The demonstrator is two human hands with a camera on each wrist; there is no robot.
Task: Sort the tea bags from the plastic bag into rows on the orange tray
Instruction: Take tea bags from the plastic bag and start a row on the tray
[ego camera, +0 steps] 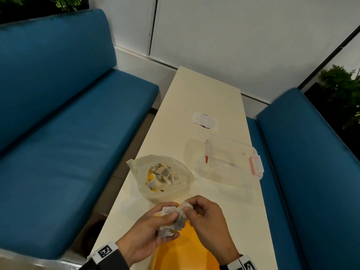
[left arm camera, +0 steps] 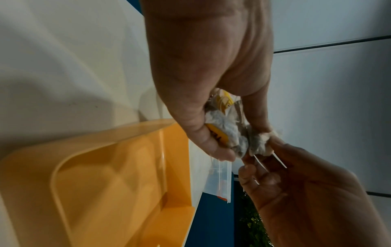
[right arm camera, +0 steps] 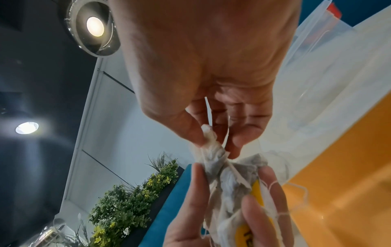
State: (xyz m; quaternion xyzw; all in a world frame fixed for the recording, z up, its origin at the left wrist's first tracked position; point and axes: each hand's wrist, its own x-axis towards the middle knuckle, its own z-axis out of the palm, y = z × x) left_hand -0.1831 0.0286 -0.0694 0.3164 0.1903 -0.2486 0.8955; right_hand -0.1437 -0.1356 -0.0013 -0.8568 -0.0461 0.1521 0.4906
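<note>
Head view: left hand (ego camera: 148, 230) clutches tangled tea bags (ego camera: 169, 221); right hand (ego camera: 202, 217) pinches 1 free.

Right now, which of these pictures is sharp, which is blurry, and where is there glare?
Head view: fairly sharp, edges bent by the wide lens, the clear box faint. Left wrist view: the orange tray smeared and dim, the right hand in shadow. Right wrist view: the ceiling lamps glare, and the tea bags look soft.

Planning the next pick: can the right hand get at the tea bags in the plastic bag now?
Probably not yet: the right hand pinches a tea bag in the clump the left hand holds. The plastic bag gapes open just beyond, unobstructed.
</note>
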